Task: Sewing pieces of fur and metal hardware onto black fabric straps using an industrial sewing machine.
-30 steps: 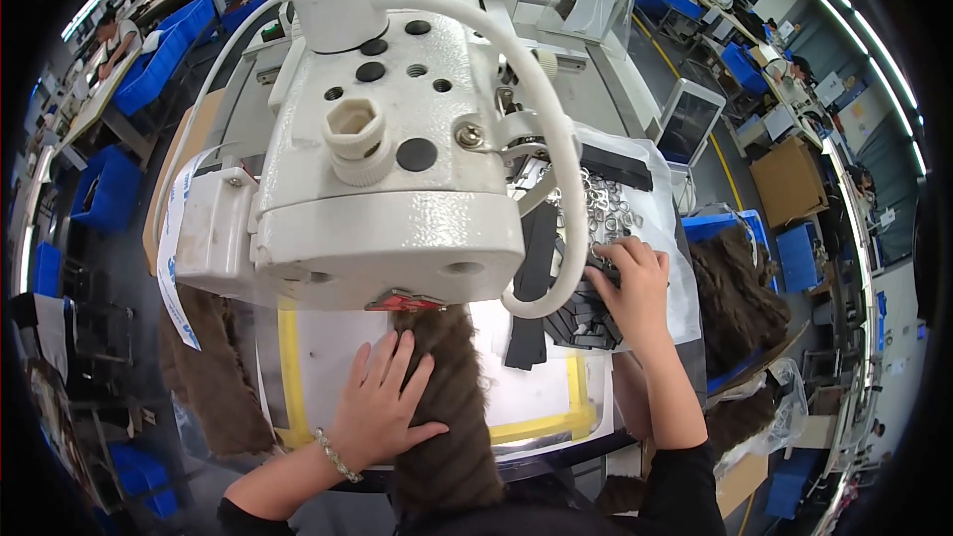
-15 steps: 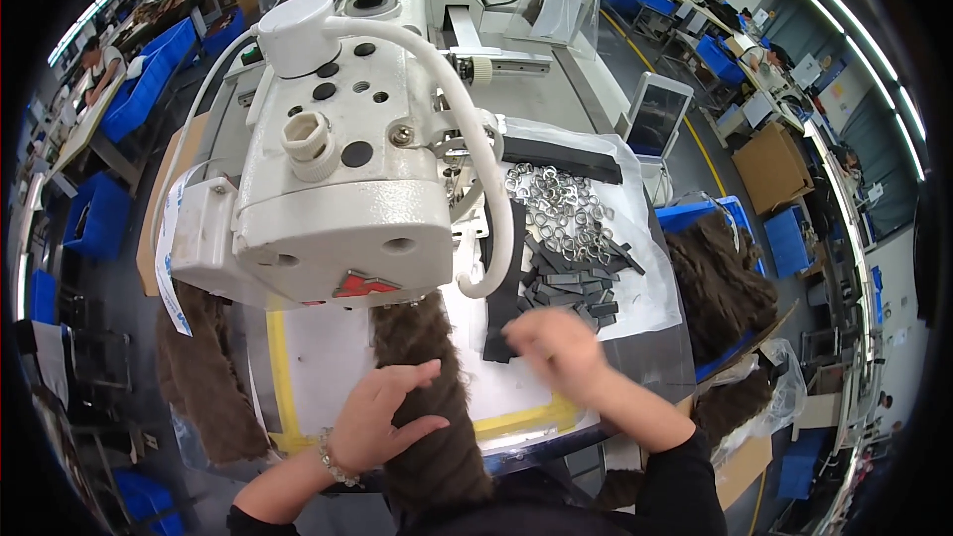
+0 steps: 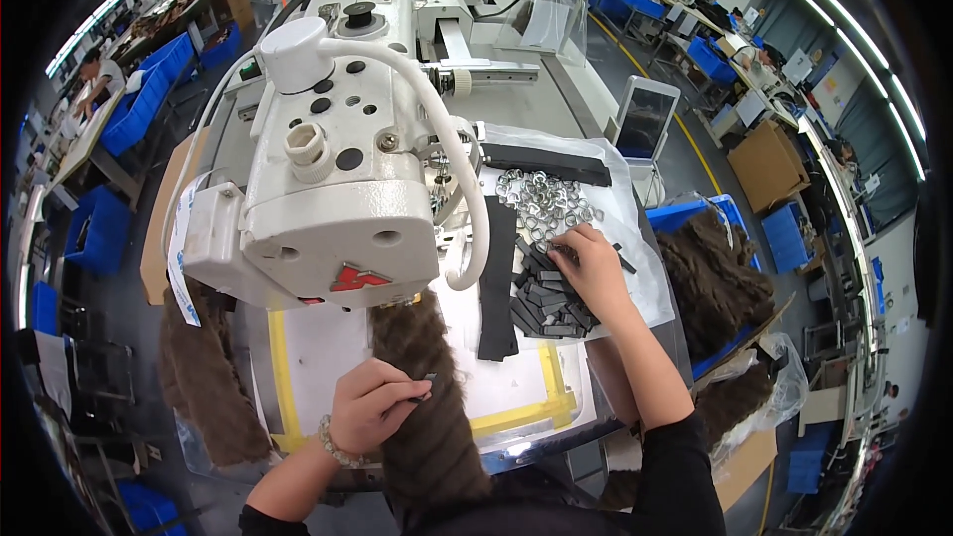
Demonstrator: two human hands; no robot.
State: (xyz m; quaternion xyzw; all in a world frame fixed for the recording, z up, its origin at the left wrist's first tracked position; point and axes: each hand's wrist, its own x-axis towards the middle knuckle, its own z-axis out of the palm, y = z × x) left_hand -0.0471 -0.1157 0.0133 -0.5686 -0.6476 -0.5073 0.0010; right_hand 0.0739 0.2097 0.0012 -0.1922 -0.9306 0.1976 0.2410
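My left hand (image 3: 369, 407) is closed in a pinch over a long strip of brown fur (image 3: 433, 442). A small dark piece of webbing (image 3: 428, 387) sticks out between its thumb and fingertips. My right hand (image 3: 594, 268) reaches into the goods on a white sheet, its fingers bent together. Its fingertips lie where a heap of silver D-rings (image 3: 544, 201) meets a pile of short black webbing pieces (image 3: 551, 303); what they grip is hidden. The far end of the fur strip runs under the head of a white sewing machine (image 3: 338, 228).
A long black strip (image 3: 497, 283) lies beside the webbing pile, another (image 3: 546, 163) behind the rings. More brown fur hangs at the left (image 3: 204, 377) and fills a blue bin (image 3: 730, 206) at the right. A screen (image 3: 645, 119) stands behind. Yellow tape (image 3: 285, 377) borders the white work plate.
My right hand has moved away from me, onto the rings and webbing pieces. My left hand has gone from spread fingers to a pinch holding a small webbing piece.
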